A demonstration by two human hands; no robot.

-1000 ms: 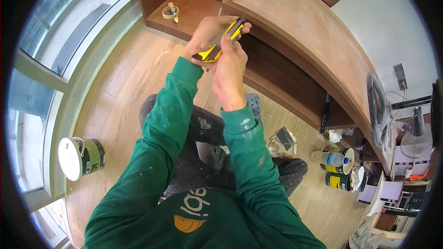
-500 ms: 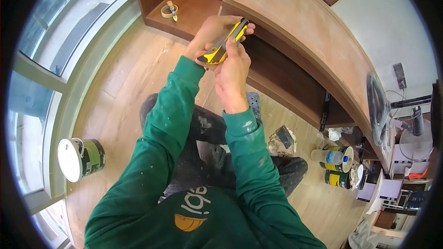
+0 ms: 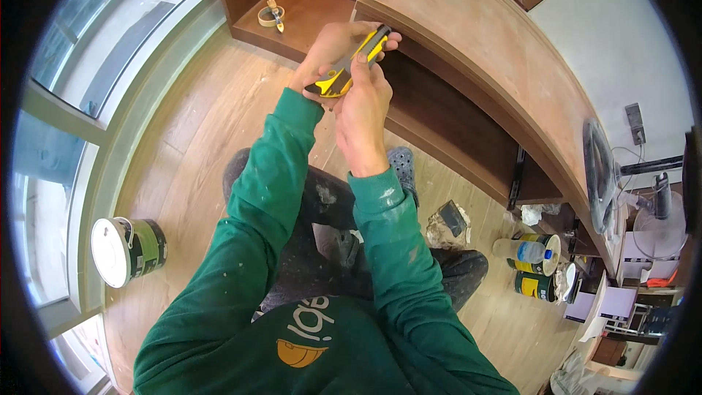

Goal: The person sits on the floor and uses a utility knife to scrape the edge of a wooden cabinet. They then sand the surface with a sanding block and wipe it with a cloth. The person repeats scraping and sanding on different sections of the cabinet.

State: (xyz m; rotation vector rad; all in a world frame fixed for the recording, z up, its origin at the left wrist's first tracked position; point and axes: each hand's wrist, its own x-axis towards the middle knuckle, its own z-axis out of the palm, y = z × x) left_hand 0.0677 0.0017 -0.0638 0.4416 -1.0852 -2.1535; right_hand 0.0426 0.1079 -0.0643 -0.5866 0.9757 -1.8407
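Observation:
A yellow and grey utility knife (image 3: 335, 83) with a black end lies slantwise across both my hands, above the floor in front of the wooden unit. My left hand (image 3: 330, 45) cradles it from beneath, its fingertips showing past the far end. From the near side, my right hand (image 3: 363, 121) grips the knife, with the thumb pressed along its body. I cannot make out a bared blade. Part of the knife and most of the left fingers are hidden behind my right hand.
On the brown shelf (image 3: 296, 11) sit a tape roll (image 3: 263, 17) and a small brush (image 3: 276, 14). A long curved wooden counter (image 3: 468, 18) runs to the right. A paint bucket (image 3: 110, 252) stands left; tubs (image 3: 535, 285) and a water bottle (image 3: 530, 251) are at right.
Both hands and the utility knife have shifted slightly left. The right thumb has moved a little up the knife's body relative to its lower end.

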